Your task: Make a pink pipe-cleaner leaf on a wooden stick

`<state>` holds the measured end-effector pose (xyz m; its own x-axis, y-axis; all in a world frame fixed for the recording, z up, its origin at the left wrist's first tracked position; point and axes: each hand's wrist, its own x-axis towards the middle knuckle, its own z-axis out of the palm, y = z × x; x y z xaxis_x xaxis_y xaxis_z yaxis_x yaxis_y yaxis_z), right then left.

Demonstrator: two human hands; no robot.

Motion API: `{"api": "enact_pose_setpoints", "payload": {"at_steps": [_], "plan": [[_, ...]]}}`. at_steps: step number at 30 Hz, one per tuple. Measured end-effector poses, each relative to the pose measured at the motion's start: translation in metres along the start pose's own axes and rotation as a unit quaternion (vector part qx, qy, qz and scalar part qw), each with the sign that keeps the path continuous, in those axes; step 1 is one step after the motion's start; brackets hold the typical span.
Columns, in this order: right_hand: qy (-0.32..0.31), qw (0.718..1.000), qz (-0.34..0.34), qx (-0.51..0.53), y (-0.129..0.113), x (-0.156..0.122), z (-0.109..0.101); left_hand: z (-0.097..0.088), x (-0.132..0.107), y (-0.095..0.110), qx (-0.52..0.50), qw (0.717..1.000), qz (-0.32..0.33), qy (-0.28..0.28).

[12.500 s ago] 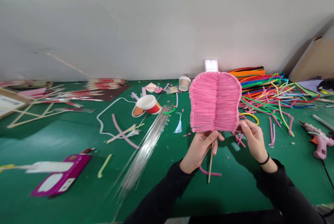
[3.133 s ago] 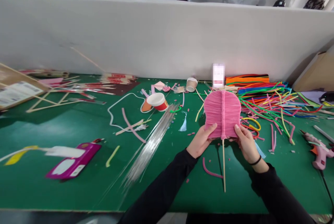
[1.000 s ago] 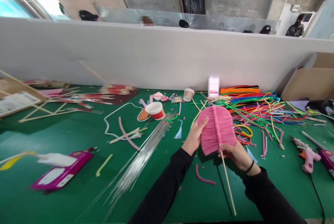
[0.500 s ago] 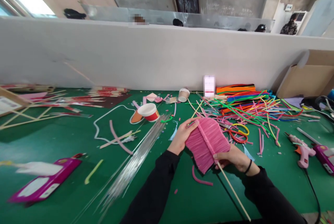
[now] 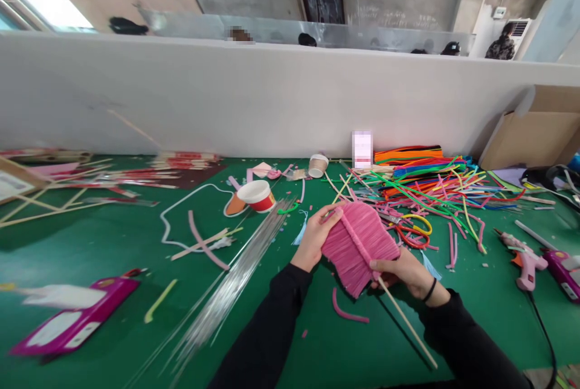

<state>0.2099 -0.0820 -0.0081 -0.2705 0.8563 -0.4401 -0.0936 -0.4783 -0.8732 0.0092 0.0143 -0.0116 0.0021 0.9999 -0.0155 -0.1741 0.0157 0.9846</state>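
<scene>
A pink fan (image 5: 357, 247) made of tightly packed pipe cleaners on a thin wooden stick (image 5: 408, 322) is held just above the green table, tilted to the left. My left hand (image 5: 315, 238) grips its rounded top edge with curled fingers. My right hand (image 5: 403, 271) pinches the base of the fan where the stick leaves it; a black band is on that wrist. A short curved pink pipe-cleaner piece (image 5: 347, 311) lies on the table under the fan.
A heap of coloured pipe cleaners (image 5: 435, 186) lies at the back right, two pink glue guns (image 5: 525, 259) at the right. A bundle of thin metal wires (image 5: 235, 280), a red paper cup (image 5: 257, 194), a magenta package (image 5: 67, 322) and bamboo sticks (image 5: 54, 208) lie to the left. A white partition (image 5: 254, 99) stands behind.
The fan came down from upright in front of me and now leans left close to the table. My left hand shifted from its base to its top edge; my right hand went to the stick.
</scene>
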Motion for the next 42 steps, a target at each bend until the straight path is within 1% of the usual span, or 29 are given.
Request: {"api": "enact_pose_setpoints", "payload": {"at_steps": [2, 4, 7, 9, 11, 12, 13, 14, 16, 17, 19, 22, 24, 27, 29, 31, 33, 34, 35, 37, 39, 40, 41, 42], "plan": [[-0.002, 1.000, -0.024, 0.003, -0.002, -0.004, -0.001, 0.000, -0.001, 0.004, -0.022, 0.998, 0.029, 0.050], [-0.024, 0.999, -0.039, 0.003, -0.002, -0.009, -0.003, -0.001, -0.001, 0.007, -0.044, 0.994, 0.050, 0.092], [-0.047, 0.998, -0.036, -0.030, 0.002, -0.014, -0.010, -0.003, -0.002, 0.009, -0.056, 0.987, 0.082, 0.127], [-0.028, 0.996, -0.049, -0.067, 0.004, -0.015, -0.013, -0.005, -0.002, 0.008, -0.041, 0.983, 0.105, 0.147], [0.023, 0.989, -0.102, -0.107, 0.005, -0.016, -0.014, -0.004, -0.002, 0.006, -0.008, 0.981, 0.118, 0.153], [0.061, 0.980, -0.139, -0.127, 0.004, -0.017, -0.013, -0.003, -0.003, 0.005, 0.007, 0.983, 0.121, 0.138], [0.102, 0.968, -0.175, -0.150, 0.003, -0.018, -0.011, -0.001, -0.005, 0.004, 0.012, 0.986, 0.123, 0.111], [0.141, 0.952, -0.207, -0.173, 0.002, -0.019, -0.009, 0.002, -0.006, 0.003, 0.003, 0.990, 0.121, 0.072], [0.202, 0.920, -0.256, -0.217, 0.000, -0.021, -0.002, 0.010, -0.012, 0.001, -0.057, 0.993, 0.104, -0.024], [0.223, 0.905, -0.274, -0.235, 0.000, -0.022, 0.002, 0.014, -0.015, 0.001, -0.099, 0.989, 0.087, -0.063], [0.249, 0.882, -0.306, -0.259, 0.002, -0.024, 0.008, 0.021, -0.022, 0.000, -0.180, 0.975, 0.046, -0.120], [0.275, 0.853, -0.353, -0.270, 0.011, -0.023, 0.015, 0.027, -0.031, 0.000, -0.263, 0.951, 0.003, -0.162], [0.298, 0.826, -0.389, -0.280, 0.016, -0.022, 0.016, 0.028, -0.034, -0.002, -0.284, 0.940, -0.009, -0.187], [0.328, 0.782, -0.432, -0.307, 0.018, -0.021, 0.016, 0.030, -0.037, -0.010, -0.257, 0.939, 0.002, -0.227], [0.334, 0.765, -0.446, -0.323, 0.016, -0.020, 0.018, 0.034, -0.041, -0.018, -0.211, 0.948, 0.028, -0.239], [0.327, 0.763, -0.450, -0.329, 0.015, -0.020, 0.024, 0.038, -0.049, -0.026, -0.147, 0.961, 0.038, -0.232], [0.306, 0.772, -0.450, -0.329, 0.017, -0.021, 0.032, 0.043, -0.058, -0.029, -0.072, 0.975, -0.007, -0.208], [0.290, 0.778, -0.449, -0.330, 0.018, -0.021, 0.036, 0.045, -0.062, -0.028, -0.043, 0.981, -0.032, -0.186], [0.267, 0.787, -0.445, -0.334, 0.019, -0.021, 0.038, 0.048, -0.064, -0.026, -0.027, 0.986, -0.042, -0.161], [0.210, 0.809, -0.426, -0.348, 0.015, -0.022, 0.035, 0.053, -0.065, -0.020, -0.041, 0.990, -0.039, -0.127], [0.173, 0.828, -0.394, -0.360, 0.003, -0.020, 0.017, 0.056, -0.061, -0.013, -0.092, 0.989, -0.042, -0.110], [0.196, 0.831, -0.375, -0.361, -0.007, -0.017, 0.003, 0.057, -0.058, -0.009, -0.119, 0.986, -0.052, -0.102], [0.228, 0.825, -0.360, -0.371, -0.018, -0.013, -0.014, 0.057, -0.055, -0.006, -0.140, 0.983, -0.066, -0.095], [0.269, 0.808, -0.345, -0.395, -0.030, -0.008, -0.034, 0.056, -0.053, -0.004, -0.153, 0.981, -0.080, -0.088]]}}
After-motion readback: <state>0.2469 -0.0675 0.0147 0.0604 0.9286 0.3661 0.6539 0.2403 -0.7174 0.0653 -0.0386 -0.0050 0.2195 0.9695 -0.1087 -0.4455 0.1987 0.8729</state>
